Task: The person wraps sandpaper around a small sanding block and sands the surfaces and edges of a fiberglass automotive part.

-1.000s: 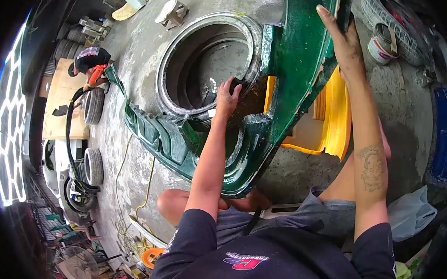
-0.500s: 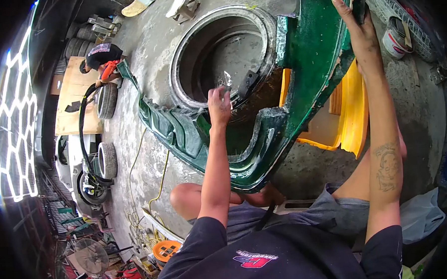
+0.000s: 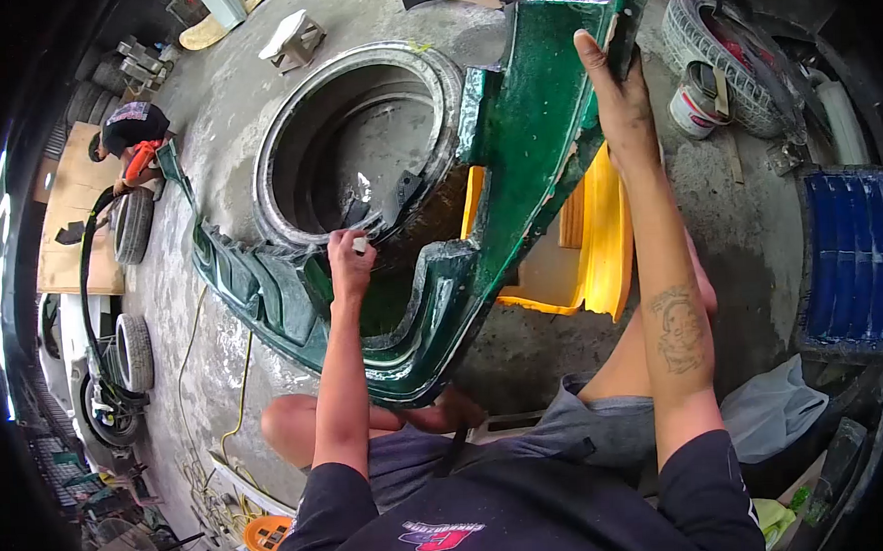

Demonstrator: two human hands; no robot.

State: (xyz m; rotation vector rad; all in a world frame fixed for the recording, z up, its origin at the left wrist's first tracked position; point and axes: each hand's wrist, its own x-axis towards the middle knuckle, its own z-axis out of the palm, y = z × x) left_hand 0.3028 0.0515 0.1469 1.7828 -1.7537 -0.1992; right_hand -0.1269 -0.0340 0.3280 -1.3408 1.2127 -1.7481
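With twelve o'clock straight ahead of me, the green panel (image 3: 502, 204) made a broad V, its bend low, just before my legs. My right hand (image 3: 625, 110) was the nearer to its straight limb, touching it: the fingers there were clamped on the outer edge near the top. From that grip the limb's long axis ran down toward seven o'clock as far as the bend; beyond it, the ribbed limb angled off toward ten or eleven.

The fingers of my left hand (image 3: 350, 267) were curled round a small pale object (image 3: 360, 245), too little of it showing for me to say what it was. From them, the straight limb lay between two and three o'clock, the bend at about five, and the ribs between eight and nine, so the panel wrapped round my near side of them. I could not tell whether they touched its inner lip.

At twelve from those same fingers, the tyre (image 3: 449, 103) lay flat on the concrete floor (image 3: 208, 118), its near rim just beyond them. A dark block (image 3: 405, 190) rested by the tyre's inner edge, at one o'clock. The yellow piece (image 3: 608, 249) sat at six from my right hand, partly behind the straight limb.
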